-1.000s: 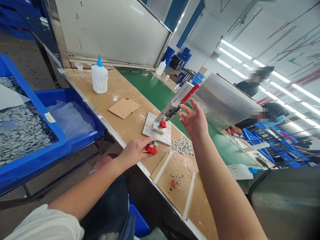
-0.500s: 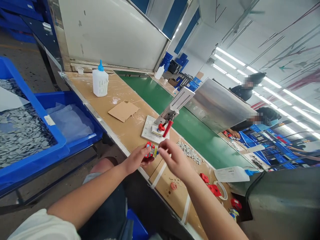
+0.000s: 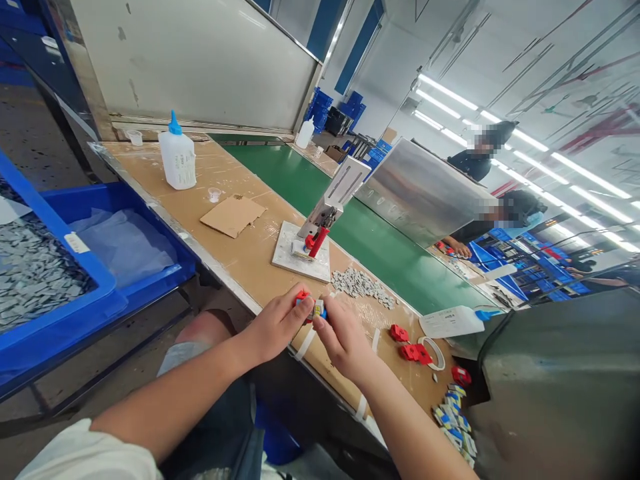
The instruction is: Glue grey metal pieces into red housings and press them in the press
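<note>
My left hand (image 3: 277, 325) is closed round a small red plastic part (image 3: 302, 296), mostly hidden by the fingers. Against it sits a little white, yellow and blue block (image 3: 319, 309), which my right hand (image 3: 347, 337) pinches between thumb and fingers. The two hands almost meet above the near edge of the workbench (image 3: 240, 257). Just beyond them stands a toggle clamp with a red handle (image 3: 319, 243) on a pale base plate (image 3: 300, 265). A heap of small grey chips (image 3: 363, 285) lies right of that plate.
Red parts (image 3: 415, 353), a tape roll (image 3: 436, 353) and a lying bottle (image 3: 453, 321) are at right, with several coloured blocks (image 3: 454, 417) nearer me. A white bottle (image 3: 177, 160) and cardboard (image 3: 233, 215) are at left. Blue bins (image 3: 107, 277) stand beside the bench. Co-workers (image 3: 473, 160) are across the green belt (image 3: 360, 233).
My right hand has closed in on the coloured block, and the left hand has turned so its fingers cover more of the red part. The view has shifted slightly right.
</note>
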The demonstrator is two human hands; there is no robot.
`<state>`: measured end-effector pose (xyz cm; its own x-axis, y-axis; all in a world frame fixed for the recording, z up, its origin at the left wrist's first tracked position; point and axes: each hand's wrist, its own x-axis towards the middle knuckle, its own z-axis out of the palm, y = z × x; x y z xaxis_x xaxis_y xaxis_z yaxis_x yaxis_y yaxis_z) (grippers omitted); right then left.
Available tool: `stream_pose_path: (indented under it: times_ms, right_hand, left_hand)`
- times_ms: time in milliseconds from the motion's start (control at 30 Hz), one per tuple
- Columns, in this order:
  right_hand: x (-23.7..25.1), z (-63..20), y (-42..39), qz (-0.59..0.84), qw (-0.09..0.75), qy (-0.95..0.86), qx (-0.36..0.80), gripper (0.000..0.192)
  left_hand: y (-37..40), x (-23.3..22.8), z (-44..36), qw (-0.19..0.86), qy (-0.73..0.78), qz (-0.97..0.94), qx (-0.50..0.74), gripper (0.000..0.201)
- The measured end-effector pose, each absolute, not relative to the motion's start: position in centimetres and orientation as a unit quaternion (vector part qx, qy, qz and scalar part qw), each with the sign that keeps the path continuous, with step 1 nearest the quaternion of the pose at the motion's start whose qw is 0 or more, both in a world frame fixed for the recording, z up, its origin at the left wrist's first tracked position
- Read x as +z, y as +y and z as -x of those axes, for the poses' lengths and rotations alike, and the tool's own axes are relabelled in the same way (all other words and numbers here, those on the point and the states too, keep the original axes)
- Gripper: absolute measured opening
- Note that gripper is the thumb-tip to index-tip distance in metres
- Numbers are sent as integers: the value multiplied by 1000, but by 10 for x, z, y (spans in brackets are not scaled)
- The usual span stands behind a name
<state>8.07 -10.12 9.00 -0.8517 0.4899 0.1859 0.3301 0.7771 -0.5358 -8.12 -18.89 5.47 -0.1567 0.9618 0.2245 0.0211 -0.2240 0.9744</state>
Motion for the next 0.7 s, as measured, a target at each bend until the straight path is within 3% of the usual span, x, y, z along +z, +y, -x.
stream_pose_path:
  times_ms: [333,567,700]
  right_hand:
    - [87,-101,-117,226,214,-907,283,38]
    - [89,-106,-115,254,169,-947,101,38]
    - [86,-104,-108,251,115,-957,87,37]
  left_hand:
    - [-190,64,64,461,427,-507,590,57]
    - [-191,65,61,336,539,-552,540,53]
    - [-187,61,60,286,575,-565,518,47]
